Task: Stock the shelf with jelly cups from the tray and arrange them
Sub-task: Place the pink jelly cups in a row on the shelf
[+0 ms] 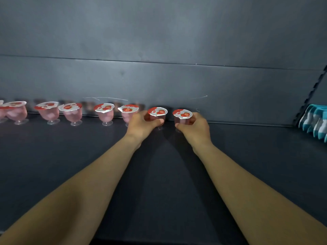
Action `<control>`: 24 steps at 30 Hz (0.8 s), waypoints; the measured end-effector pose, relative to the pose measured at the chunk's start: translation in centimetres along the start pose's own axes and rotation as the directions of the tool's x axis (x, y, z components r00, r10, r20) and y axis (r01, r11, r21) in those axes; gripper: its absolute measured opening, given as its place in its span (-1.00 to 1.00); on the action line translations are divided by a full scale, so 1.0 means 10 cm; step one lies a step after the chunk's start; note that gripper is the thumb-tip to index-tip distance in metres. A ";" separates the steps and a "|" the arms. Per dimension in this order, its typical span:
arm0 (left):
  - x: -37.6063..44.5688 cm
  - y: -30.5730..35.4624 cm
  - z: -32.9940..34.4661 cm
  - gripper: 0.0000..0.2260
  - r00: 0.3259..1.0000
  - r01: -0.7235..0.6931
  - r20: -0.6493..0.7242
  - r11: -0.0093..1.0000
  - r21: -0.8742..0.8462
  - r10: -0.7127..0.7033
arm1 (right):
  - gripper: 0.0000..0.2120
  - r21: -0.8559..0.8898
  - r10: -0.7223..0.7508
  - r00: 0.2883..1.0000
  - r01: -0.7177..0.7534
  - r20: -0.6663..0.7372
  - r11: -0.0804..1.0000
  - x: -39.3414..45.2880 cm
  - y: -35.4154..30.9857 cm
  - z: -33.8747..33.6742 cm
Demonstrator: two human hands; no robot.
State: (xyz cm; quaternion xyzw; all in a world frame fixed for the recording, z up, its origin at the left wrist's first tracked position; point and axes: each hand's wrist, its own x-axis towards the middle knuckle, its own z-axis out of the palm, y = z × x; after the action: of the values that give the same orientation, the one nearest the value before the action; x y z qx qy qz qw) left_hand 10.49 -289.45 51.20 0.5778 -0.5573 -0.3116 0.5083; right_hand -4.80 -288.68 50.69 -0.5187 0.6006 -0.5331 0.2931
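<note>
Several pink jelly cups with red-and-white strawberry lids stand in a row along the back of the dark shelf (247, 156), from the far left (16, 112) to the middle (128, 110). My left hand (141, 124) grips one jelly cup (157, 111) at the right end of that row. My right hand (196, 126) grips another jelly cup (182, 114) just to the right of it. Both held cups are upright and close to the back wall. My fingers hide their stems. The tray is out of view.
The dark back wall (159, 82) rises right behind the row. Blue-and-white packages (315, 121) stand at the shelf's far right, beside a notched upright (307, 96). An upper shelf's underside spans the top of the view.
</note>
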 end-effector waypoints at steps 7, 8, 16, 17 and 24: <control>-0.28 0.11 -0.22 -0.68 0.992 -0.084 0.118 0.933 0.349 0.045 | -0.61 -0.379 -0.116 0.992 0.128 0.055 0.916 -0.29 -0.13 -0.23; -0.35 0.16 -0.32 -0.64 0.982 -0.136 0.181 0.888 0.440 0.061 | -0.57 -0.493 -0.150 0.982 0.186 0.112 0.850 -0.39 -0.18 -0.31; -1.26 0.57 -1.36 -0.36 0.838 -0.514 0.545 0.303 0.802 -0.021 | -0.25 -0.841 -0.093 0.909 0.412 0.406 0.351 -1.77 -0.87 -0.75; -1.42 0.58 -1.48 -0.35 0.827 -0.541 0.562 0.273 0.796 0.001 | -0.24 -0.844 -0.104 0.909 0.414 0.403 0.341 -1.99 -0.93 -0.76; -2.88 0.44 -2.30 -0.32 0.762 -0.636 0.609 0.435 0.638 0.220 | -0.34 -0.789 -0.142 0.918 0.392 0.370 0.474 -3.63 -0.91 -0.65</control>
State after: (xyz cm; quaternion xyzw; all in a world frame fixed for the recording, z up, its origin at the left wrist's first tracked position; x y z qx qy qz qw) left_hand 25.03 -255.64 55.99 0.4909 -0.8649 0.0066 0.1043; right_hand 2.68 -251.52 53.72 -0.7460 0.6511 -0.1392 -0.0116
